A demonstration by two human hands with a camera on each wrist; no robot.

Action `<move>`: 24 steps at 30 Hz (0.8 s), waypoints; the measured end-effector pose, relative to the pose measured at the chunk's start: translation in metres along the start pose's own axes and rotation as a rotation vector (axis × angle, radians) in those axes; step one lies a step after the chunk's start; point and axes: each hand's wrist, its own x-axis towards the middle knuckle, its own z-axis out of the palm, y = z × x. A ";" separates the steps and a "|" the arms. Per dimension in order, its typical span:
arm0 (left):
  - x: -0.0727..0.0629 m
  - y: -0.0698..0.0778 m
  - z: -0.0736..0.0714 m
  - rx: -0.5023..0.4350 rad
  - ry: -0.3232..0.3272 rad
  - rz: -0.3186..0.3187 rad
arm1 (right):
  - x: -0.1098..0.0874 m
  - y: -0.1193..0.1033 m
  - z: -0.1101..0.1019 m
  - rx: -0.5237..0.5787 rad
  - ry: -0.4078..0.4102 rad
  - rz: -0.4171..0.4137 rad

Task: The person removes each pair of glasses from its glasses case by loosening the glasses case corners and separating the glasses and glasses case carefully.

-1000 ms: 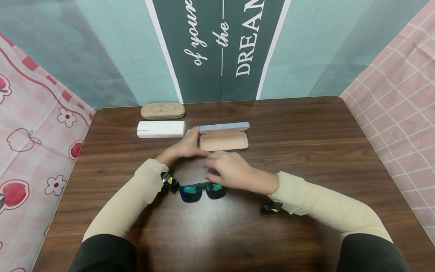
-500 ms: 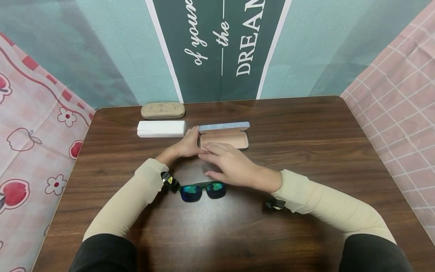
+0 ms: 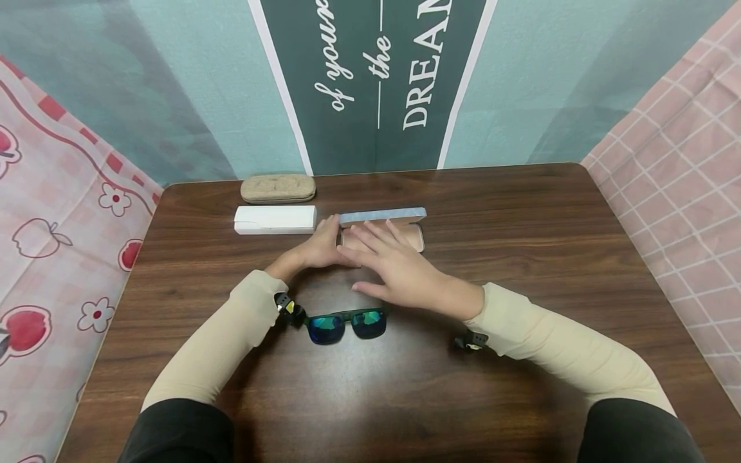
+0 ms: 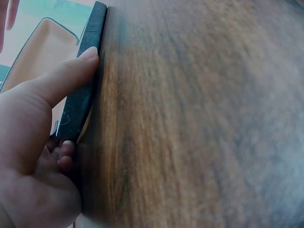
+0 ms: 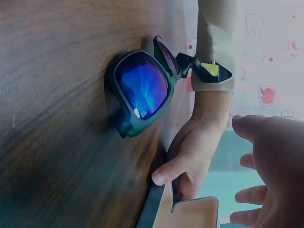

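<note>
A glasses case [image 3: 414, 236] with a pale blue lid and tan lining stands wide open toward the back of the table. My left hand [image 3: 318, 249] grips its left end. In the left wrist view the thumb [image 4: 71, 77] presses the case's dark front side, and curled fingertips show at the near end. Above the case's tray hovers my right hand [image 3: 405, 273], fingers spread and holding nothing; whether it touches the lining cannot be told. Sunglasses [image 3: 327, 329] with blue-green mirrored lenses lie on the table in front of both hands.
A white glasses case [image 3: 274, 222] sits left of the open one, lid down. Behind it, near the back edge, lies a tan fabric case [image 3: 278, 189]. The brown wooden table [image 3: 550, 244] meets a teal cloth behind and pink cloths at both sides.
My right hand has moved forward from near the sunglasses to over the open case, its fingers straightening and spreading. The left hand, the case and the sunglasses have stayed put.
</note>
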 end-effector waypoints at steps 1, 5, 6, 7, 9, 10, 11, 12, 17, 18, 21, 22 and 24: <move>0.000 0.000 0.000 -0.004 -0.005 -0.009 | 0.000 0.001 -0.001 0.001 0.000 0.009; 0.000 0.000 0.001 -0.010 -0.020 -0.016 | 0.001 0.003 -0.004 -0.010 -0.019 0.071; 0.000 -0.001 0.001 -0.008 -0.022 -0.017 | 0.001 0.004 -0.004 -0.014 -0.026 0.086; 0.000 -0.001 0.001 -0.008 -0.024 -0.019 | 0.001 0.004 -0.005 -0.017 -0.033 0.098; 0.000 -0.001 0.002 -0.010 -0.028 -0.027 | 0.002 0.006 -0.007 -0.014 -0.043 0.118; 0.000 -0.001 0.002 -0.011 -0.028 -0.028 | 0.002 0.007 -0.008 -0.013 -0.046 0.124; 0.000 -0.002 0.002 -0.010 -0.027 -0.027 | 0.002 0.008 -0.009 -0.012 -0.048 0.129; 0.000 -0.002 0.002 -0.009 -0.023 -0.024 | 0.003 0.009 -0.010 -0.012 -0.049 0.134; 0.001 -0.002 0.003 -0.004 -0.009 -0.003 | 0.003 0.016 -0.013 -0.005 -0.043 0.170; 0.001 -0.002 0.003 -0.004 -0.009 -0.004 | 0.004 0.017 -0.013 -0.006 -0.042 0.178; 0.000 -0.001 0.003 -0.001 -0.011 -0.010 | 0.005 0.021 -0.013 -0.006 -0.038 0.198; 0.000 -0.001 0.003 0.001 -0.010 -0.012 | 0.005 0.022 -0.014 -0.007 -0.037 0.203; 0.000 -0.001 0.002 0.006 -0.009 -0.014 | 0.005 0.024 -0.014 -0.009 -0.034 0.211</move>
